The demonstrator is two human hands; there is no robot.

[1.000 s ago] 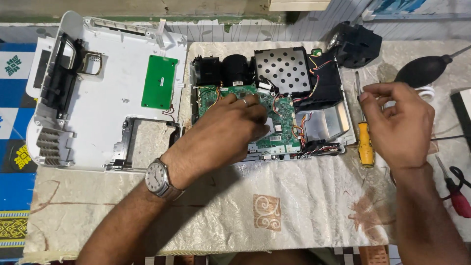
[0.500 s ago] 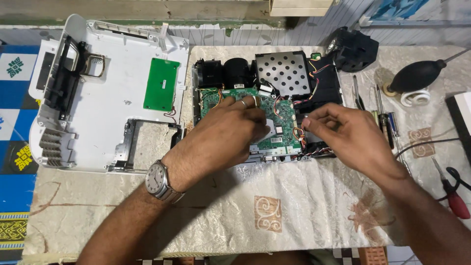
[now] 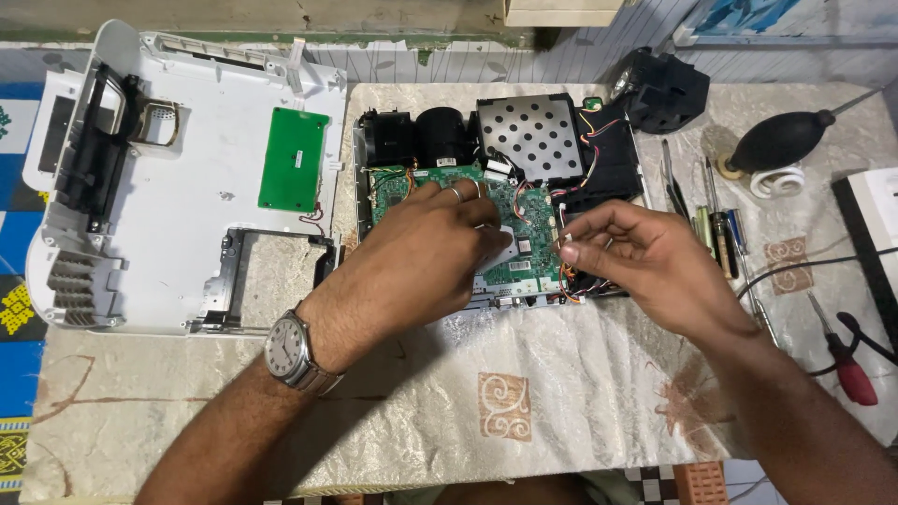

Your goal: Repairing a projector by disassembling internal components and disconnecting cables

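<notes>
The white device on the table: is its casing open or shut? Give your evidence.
Open. The white cover lies apart, and the green circuit board is exposed under the left hand.

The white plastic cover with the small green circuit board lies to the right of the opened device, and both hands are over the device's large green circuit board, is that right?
Not quite. In the head view the white plastic cover lies to the left of the opened device, not the right. Both the left hand and right hand are indeed over the large green circuit board.

I see a glossy green board [image 3: 524, 229] under my left hand [image 3: 421, 257], a dull metal plate [image 3: 533, 140] full of holes, a smooth white plastic cover [image 3: 187, 206], and shiny patterned cloth [image 3: 505, 393].
</notes>
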